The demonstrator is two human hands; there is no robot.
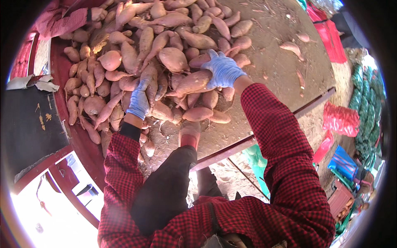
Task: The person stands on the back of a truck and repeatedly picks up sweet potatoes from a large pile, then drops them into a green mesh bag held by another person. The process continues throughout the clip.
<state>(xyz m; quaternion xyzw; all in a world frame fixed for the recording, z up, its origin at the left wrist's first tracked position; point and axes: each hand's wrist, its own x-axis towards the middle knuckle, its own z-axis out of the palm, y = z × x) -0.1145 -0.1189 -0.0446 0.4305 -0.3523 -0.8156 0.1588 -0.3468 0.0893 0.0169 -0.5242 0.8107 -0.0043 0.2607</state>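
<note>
A heap of sweet potatoes (173, 59) covers the left and middle of a dirt-covered platform. My left hand (139, 100), in a blue glove, is closed round a long sweet potato (149, 81) at the near side of the heap. To its right, my right hand (222, 70), gloved too, has its fingers spread over the heap. Its palm side rests against the end of a large sweet potato (194, 81); how firmly it holds this cannot be seen. Smaller sweet potatoes (198, 114) lie just below the hands.
Another person's hand (98, 14) is at the heap's upper left. One of my feet (189, 131) stands on the platform below the heap. A dark red metal edge (223, 152) borders the platform. Filled red (341, 119) and green net sacks (366, 114) lie at the right.
</note>
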